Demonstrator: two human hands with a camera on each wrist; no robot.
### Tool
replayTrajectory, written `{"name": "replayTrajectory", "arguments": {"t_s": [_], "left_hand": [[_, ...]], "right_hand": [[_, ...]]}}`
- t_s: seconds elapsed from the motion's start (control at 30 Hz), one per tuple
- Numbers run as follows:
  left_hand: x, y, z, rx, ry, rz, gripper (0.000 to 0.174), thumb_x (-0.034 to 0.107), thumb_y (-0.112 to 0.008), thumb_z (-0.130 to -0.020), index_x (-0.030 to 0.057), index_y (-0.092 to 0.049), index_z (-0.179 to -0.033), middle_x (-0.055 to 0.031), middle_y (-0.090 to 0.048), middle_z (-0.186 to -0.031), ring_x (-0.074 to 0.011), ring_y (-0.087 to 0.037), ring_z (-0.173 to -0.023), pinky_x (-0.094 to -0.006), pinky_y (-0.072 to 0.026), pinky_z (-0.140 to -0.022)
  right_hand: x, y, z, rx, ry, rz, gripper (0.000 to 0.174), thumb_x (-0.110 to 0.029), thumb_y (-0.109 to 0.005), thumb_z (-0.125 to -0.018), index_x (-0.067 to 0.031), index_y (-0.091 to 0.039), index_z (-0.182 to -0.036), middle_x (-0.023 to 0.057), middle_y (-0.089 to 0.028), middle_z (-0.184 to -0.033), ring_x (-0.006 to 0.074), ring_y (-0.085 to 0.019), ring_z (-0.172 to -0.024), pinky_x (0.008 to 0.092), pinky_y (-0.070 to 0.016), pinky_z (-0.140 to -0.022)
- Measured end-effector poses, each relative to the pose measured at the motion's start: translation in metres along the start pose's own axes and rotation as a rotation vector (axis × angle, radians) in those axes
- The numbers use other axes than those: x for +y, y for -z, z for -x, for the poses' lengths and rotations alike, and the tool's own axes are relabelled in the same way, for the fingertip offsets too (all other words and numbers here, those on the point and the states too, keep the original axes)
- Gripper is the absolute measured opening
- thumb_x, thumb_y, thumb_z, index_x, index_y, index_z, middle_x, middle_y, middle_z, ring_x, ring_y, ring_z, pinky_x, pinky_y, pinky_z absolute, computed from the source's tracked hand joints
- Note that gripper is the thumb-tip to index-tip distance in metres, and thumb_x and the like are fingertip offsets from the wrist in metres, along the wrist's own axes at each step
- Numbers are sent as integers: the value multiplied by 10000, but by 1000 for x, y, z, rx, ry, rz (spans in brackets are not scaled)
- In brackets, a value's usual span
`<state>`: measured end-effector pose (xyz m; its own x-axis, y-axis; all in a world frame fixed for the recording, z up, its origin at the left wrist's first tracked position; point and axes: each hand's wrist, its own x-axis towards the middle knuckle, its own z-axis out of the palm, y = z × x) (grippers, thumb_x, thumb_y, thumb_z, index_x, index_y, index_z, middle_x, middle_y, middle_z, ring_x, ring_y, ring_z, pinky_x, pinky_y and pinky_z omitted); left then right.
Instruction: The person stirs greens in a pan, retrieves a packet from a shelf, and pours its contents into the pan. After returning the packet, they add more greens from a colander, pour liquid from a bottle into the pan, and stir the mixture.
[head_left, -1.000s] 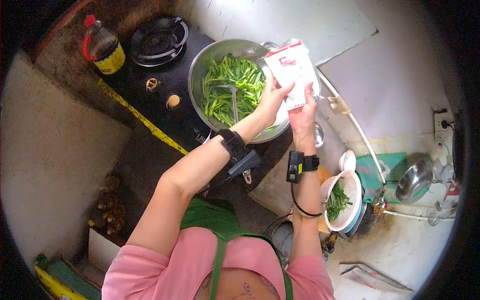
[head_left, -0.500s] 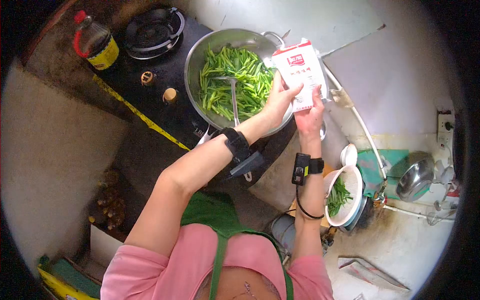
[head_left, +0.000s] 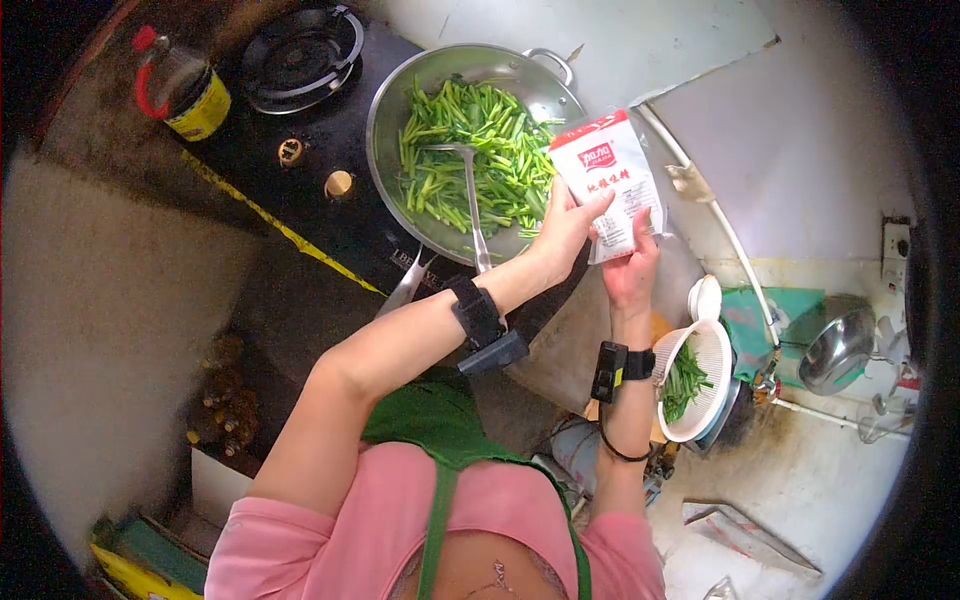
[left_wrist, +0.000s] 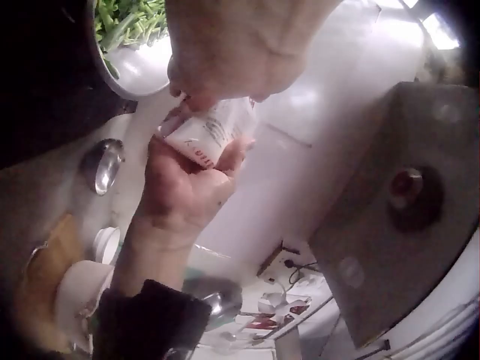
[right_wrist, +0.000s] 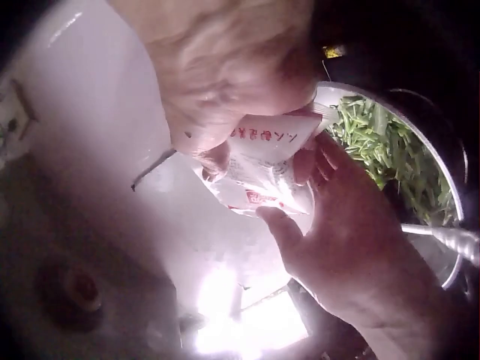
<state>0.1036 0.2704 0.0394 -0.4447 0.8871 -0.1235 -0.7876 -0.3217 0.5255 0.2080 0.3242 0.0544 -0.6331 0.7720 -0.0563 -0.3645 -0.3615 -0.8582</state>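
Both hands hold a white and red seasoning packet (head_left: 600,160) at the right side of a large steel wok (head_left: 377,150). The left hand (head_left: 566,232) grips the packet's left edge, its thumb lying across the front. The right hand (head_left: 630,272) holds the lower end from below, and in the left wrist view its thumb presses the packet (left_wrist: 214,135). Cut green vegetable stems (head_left: 470,150) fill much of the wok. A metal spatula (head_left: 473,195) rests in them, its handle slanting toward the left forearm.
A white colander (head_left: 708,400) with chopped greens stands at the right, near a steel bowl (head_left: 838,345). Left of the wok are a red-capped bottle (head_left: 200,105), a black burner ring (head_left: 303,60) and a round wooden knob (head_left: 338,184). A white pipe (head_left: 735,245) runs along the wall.
Both hands have drawn the packet rightward and closer to the body, away from the wok's middle. Its printed front now shows more clearly. The spatula stays in the greens.
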Motion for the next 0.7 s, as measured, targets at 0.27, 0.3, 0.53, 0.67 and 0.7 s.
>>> {"name": "replayTrajectory", "arguments": {"t_s": [0.27,0.3,0.53,0.67,0.7], "left_hand": [[-9,-6,4,-61,60,32,451,45,-595,-841,62,-361,-1227,-77,-571,-1121,-177,-555,-1027,-315,-469,-826],[-10,-8,3,-70,66,26,442,24,-580,-842,57,-376,-1233,-70,-588,-1115,-173,-565,-1017,-306,-457,-858],[-12,-16,-18,-89,14,-22,427,50,-569,-853,48,-362,-1226,-79,-584,-1114,-163,-562,-1010,-302,-460,-803],[-8,-14,-27,-110,-2,7,495,37,-573,-839,46,-337,-1274,-86,-554,-1168,-169,-549,-1038,-295,-451,-803],[-6,-15,-27,-111,-5,3,495,37,-573,-839,46,-337,-1274,-86,-554,-1168,-169,-549,-1038,-295,-451,-803]], "right_hand": [[-4,14,11,118,51,-1,412,-313,-459,-944,-47,-440,-1259,105,-571,-1160,238,-593,-980,392,-533,-739],[-5,13,9,117,55,-1,412,-313,-459,-944,-47,-440,-1259,105,-571,-1160,238,-593,-980,392,-533,-739],[-9,16,-8,137,98,40,410,-297,-465,-945,-53,-445,-1274,84,-553,-1210,208,-549,-1060,373,-482,-821],[-8,12,-20,89,118,-4,411,-285,-459,-949,-45,-435,-1282,85,-551,-1216,208,-546,-1072,371,-471,-847],[-7,11,-22,70,107,-17,412,-285,-457,-949,-46,-435,-1283,86,-550,-1219,210,-545,-1076,374,-464,-863]]}}
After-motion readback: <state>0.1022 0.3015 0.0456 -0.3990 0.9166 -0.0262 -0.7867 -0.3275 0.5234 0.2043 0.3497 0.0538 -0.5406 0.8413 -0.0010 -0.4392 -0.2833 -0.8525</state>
